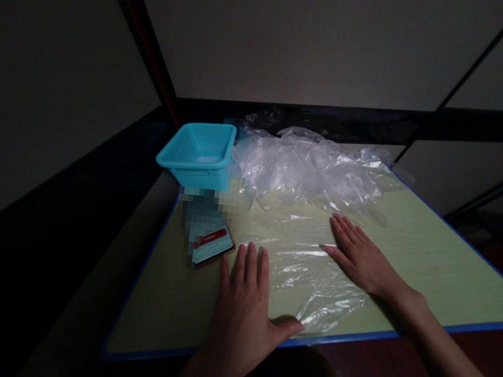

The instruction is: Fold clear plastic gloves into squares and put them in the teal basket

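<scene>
A clear plastic bag (297, 271) lies spread flat on the pale yellow-green tabletop in front of me. Along its left side, near the front edge, my left hand (244, 301) rests with fingers stretched out and thumb spread toward the plastic. My right hand (359, 257) lies flat at the bag's right side, its fingers pointing up and left across the film. Neither hand grips anything. Just beyond the left fingertips is a phone (213, 246) with its screen lit, partly blurred out.
A turquoise plastic basin (203, 174) stands at the table's back left corner. Beside it, a crumpled heap of clear plastic bags (303, 167) covers the back. Blue edging (479, 326) runs round the table (428, 261). Pale panels (302, 50) rise behind.
</scene>
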`<state>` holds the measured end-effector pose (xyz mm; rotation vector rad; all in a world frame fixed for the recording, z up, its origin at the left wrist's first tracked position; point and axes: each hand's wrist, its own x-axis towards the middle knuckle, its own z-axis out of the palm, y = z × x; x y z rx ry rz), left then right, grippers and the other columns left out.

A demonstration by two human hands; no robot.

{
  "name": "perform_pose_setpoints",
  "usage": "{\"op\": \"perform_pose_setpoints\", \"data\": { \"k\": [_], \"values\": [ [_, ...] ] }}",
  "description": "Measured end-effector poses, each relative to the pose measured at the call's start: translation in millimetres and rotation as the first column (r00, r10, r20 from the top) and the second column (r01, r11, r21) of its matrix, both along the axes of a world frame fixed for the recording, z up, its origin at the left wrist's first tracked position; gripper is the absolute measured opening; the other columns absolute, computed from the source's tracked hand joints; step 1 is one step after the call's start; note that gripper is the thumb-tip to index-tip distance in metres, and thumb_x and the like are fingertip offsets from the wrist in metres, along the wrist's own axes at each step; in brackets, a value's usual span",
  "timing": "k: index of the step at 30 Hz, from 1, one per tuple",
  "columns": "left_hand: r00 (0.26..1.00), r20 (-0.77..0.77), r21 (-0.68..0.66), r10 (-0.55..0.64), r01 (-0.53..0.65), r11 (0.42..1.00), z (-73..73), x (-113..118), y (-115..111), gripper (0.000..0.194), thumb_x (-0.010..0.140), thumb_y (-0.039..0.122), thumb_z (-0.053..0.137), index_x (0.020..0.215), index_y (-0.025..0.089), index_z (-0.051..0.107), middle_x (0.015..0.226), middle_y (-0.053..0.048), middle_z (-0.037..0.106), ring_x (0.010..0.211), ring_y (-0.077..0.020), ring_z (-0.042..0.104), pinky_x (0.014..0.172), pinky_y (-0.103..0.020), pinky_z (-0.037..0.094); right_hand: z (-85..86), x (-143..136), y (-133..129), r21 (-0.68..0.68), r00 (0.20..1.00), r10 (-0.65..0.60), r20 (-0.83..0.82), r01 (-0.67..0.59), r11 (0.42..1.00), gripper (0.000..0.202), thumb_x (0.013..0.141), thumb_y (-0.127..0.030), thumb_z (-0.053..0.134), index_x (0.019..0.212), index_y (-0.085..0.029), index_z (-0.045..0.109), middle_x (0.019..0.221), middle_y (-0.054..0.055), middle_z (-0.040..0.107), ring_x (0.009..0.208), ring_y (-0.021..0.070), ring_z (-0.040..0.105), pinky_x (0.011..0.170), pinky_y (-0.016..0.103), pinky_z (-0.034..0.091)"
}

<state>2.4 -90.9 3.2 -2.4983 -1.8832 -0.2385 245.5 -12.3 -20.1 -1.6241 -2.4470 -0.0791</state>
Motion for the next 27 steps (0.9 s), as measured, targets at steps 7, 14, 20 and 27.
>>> {"op": "perform_pose_setpoints", "data": {
  "k": [7, 14, 20, 27],
  "values": [
    [1.000, -0.015, -0.083, 0.003, -0.004, 0.997, 1.5, -2, 0, 0.111, 0.059, 0.079, 0.050, 0.133, -0.003, 0.035, 0.143, -0.027, 0.020, 0.134, -0.0388, 0.016, 0.106, -0.059, 0.014, 0.4, 1, 1, -0.005, 0.999, 0.004, 0.034, -0.004, 1.000, 0.075, 0.090, -0.059, 0.014, 0.141, -0.006, 0.024, 0.145, 0.017, 0.026, 0.134, 0.0243, 0.019, 0.108, 0.044, 0.021],
    [1.000, 0.006, -0.109, 0.013, -0.012, 0.994, 1.2, -3, -1, 0.116, 0.060, 0.085, 0.038, 0.137, -0.001, 0.029, 0.146, -0.024, 0.014, 0.136, -0.0353, 0.009, 0.108, -0.056, 0.008, 2.6, 3, 2, -0.059, 0.998, 0.012, 0.067, -0.008, 0.998, 0.077, 0.089, -0.060, 0.014, 0.141, -0.004, 0.023, 0.146, 0.017, 0.021, 0.135, 0.0235, 0.015, 0.109, 0.043, 0.018],
    [1.000, 0.006, -0.116, 0.017, -0.016, 0.993, 1.8, -3, -2, 0.116, 0.061, 0.085, 0.036, 0.138, -0.001, 0.027, 0.146, -0.023, 0.011, 0.136, -0.0347, 0.007, 0.108, -0.055, 0.006, 2.7, 11, 3, -0.083, 0.998, 0.026, 0.057, -0.022, 0.996, 0.071, 0.091, -0.056, 0.019, 0.142, -0.006, 0.020, 0.147, 0.015, 0.020, 0.135, 0.0236, 0.014, 0.109, 0.045, 0.016],
    [0.999, 0.030, -0.121, 0.013, -0.009, 0.993, 1.3, -3, -3, 0.117, 0.059, 0.087, 0.035, 0.138, 0.000, 0.028, 0.147, -0.022, 0.011, 0.136, -0.0353, 0.007, 0.108, -0.055, 0.009, 24.4, 7, -4, 0.024, 1.000, -0.026, 0.005, 0.026, 0.999, 0.069, 0.090, -0.052, 0.030, 0.140, -0.003, 0.027, 0.141, 0.020, 0.033, 0.130, 0.0270, 0.031, 0.105, 0.043, 0.029]
  ]
}}
